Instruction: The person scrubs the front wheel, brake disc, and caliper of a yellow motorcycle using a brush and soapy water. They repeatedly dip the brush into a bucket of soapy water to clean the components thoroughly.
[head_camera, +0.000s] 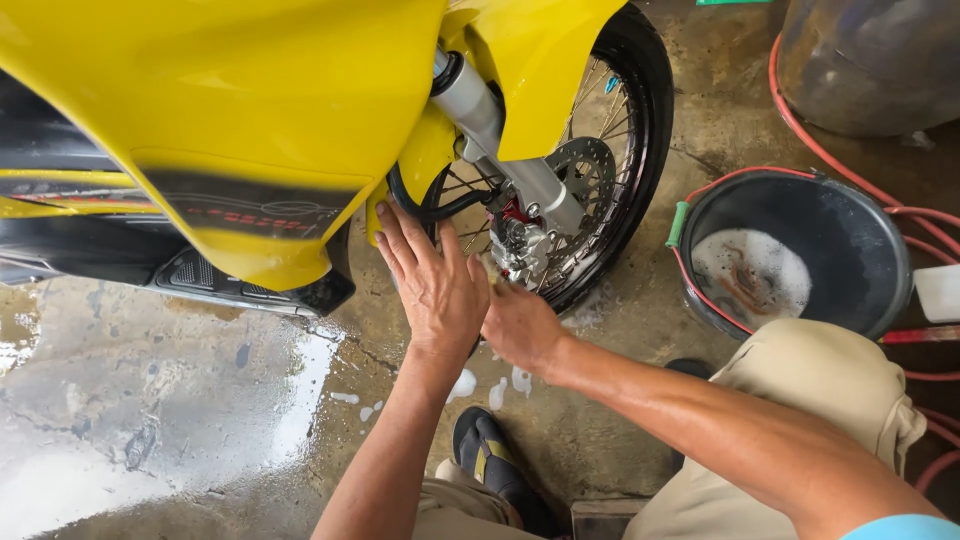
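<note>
Wet, stained concrete floor (150, 420) spreads beneath a yellow motorcycle (250, 110), with soap suds (497, 392) dotted on the ground near the person's dark shoe (487, 455). The person crouches beside the front wheel (625, 150), knees in beige trousers (800, 390) at the lower edge of the view.

The left hand (432, 285) lies flat with its fingers spread and extended, pressed against the lower edge of the yellow fairing and the black tyre just behind the fork; it grips nothing. The right hand (520, 325) reaches in from the right, its fingers tucked toward the spokes below the brake caliper (520, 245); they are hidden behind the left hand, so whether they pinch a sponge or cloth cannot be told, though a pale foamy patch appears to sit at the fingertips.

Above the hands, the silver fork leg (490, 125) runs down to the hub, with the drilled brake disc (585, 175) beside it. To the right, near the wheel, stands a black bucket (860, 230) with a red rim, holding soapy water. A red hose (800, 130) curls around the bucket and past a large dark drum (870, 60) at the upper right.
</note>
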